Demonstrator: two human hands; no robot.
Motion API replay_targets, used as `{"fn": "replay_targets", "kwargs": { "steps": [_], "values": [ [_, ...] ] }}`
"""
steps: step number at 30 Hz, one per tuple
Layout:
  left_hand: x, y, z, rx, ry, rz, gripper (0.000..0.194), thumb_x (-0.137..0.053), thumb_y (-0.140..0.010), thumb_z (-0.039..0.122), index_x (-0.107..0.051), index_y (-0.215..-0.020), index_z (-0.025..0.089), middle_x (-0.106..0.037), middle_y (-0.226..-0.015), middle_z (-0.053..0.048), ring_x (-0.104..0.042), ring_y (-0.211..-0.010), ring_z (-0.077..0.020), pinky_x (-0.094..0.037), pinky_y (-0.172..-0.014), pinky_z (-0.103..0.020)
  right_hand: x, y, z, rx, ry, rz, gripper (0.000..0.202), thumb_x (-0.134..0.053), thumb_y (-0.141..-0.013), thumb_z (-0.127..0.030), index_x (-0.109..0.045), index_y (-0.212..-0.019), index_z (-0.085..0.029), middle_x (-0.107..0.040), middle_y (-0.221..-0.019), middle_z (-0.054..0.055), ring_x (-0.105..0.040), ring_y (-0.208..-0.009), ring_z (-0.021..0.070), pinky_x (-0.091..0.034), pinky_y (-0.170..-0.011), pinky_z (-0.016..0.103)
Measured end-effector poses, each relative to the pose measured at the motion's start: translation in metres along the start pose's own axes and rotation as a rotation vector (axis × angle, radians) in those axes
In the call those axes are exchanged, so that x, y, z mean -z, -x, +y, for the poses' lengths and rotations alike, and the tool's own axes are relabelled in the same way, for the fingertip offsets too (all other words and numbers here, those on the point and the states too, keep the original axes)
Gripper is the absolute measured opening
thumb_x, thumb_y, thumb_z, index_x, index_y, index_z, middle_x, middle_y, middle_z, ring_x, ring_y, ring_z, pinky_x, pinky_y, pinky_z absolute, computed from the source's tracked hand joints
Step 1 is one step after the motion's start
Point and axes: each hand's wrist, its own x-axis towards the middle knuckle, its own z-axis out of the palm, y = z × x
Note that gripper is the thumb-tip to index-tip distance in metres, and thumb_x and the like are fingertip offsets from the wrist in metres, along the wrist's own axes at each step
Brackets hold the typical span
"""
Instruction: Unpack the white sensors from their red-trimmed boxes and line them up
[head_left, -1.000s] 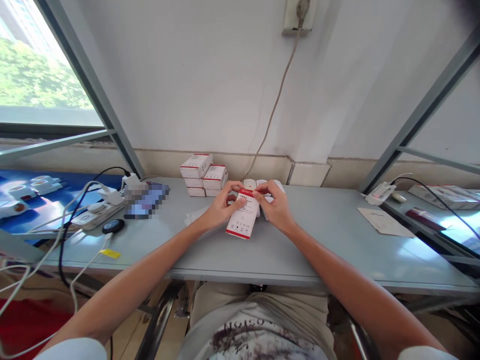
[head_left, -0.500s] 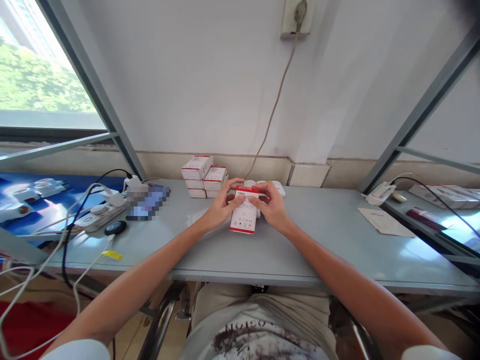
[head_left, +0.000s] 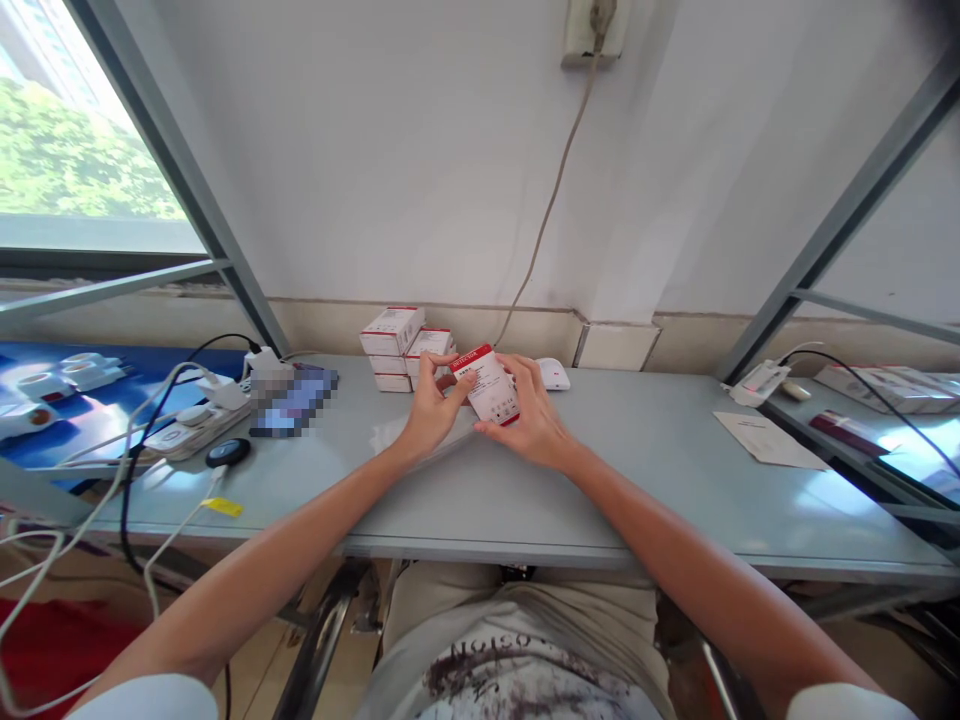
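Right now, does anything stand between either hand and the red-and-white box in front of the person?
Nothing visible does: the left hand and right hand both hold the red-and-white box. The stacked boxes stand beyond the left hand, not in between.

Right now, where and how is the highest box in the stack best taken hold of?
Probably by its left and right sides, from above and the front: the highest box lies flat and rises above the neighbouring box, leaving its upper right side exposed, and the wall stands close behind.

1 blk disc point(head_left: 227, 453), yel tag point(head_left: 223, 507), ppr point(head_left: 769, 440)
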Motion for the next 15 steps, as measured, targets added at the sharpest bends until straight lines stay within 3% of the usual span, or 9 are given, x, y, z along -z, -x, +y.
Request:
{"fn": "replay_targets", "kwargs": {
  "steps": [4,9,12,15],
  "values": [
    [0.001,-0.003,-0.004,0.003,0.013,0.011,0.053,-0.072,-0.097,0.061,-0.038,-0.121,0.029,-0.056,-0.141,-0.01,-0.069,-0.115,-0.024,-0.066,-0.078,-0.037,-0.002,0.002,-0.001,0.053,0.115,-0.05,0.103,-0.085,-0.087,-0.047,-0.023,-0.169,-0.04,-0.043,-0.16,0.015,-0.045,-0.15,0.0404,-0.041,-0.124,0.068],
    [0.002,-0.001,-0.003,-0.08,-0.058,-0.162,0.067,-0.074,-0.097,0.06,-0.034,-0.144,0.033,-0.042,-0.161,-0.015,-0.068,-0.117,-0.0225,-0.063,-0.087,-0.038,0.011,-0.004,0.011,-0.001,0.207,0.083,0.077,-0.071,-0.088,-0.029,-0.044,-0.16,-0.035,-0.05,-0.153,0.014,-0.057,-0.135,0.0374,-0.052,-0.113,0.058],
    [0.01,0.0,-0.002,-0.166,-0.363,-0.183,0.064,-0.067,-0.102,0.057,-0.037,-0.153,0.031,-0.048,-0.158,-0.015,-0.067,-0.109,-0.0209,-0.057,-0.08,-0.032,0.034,-0.011,0.034,-0.196,0.324,0.232,0.063,-0.064,-0.091,-0.034,-0.054,-0.154,-0.032,-0.051,-0.15,0.015,-0.06,-0.127,0.0357,-0.055,-0.105,0.053],
    [0.024,-0.003,-0.001,-0.296,-0.73,-0.259,0.038,-0.058,-0.108,0.053,-0.059,-0.133,0.025,-0.064,-0.133,-0.011,-0.064,-0.093,-0.0196,-0.05,-0.073,-0.032,0.063,-0.013,0.065,-0.45,0.519,0.332,0.059,-0.059,-0.094,-0.04,-0.057,-0.151,-0.026,-0.053,-0.145,0.018,-0.06,-0.122,0.036,-0.05,-0.108,0.056]
  ]
}}
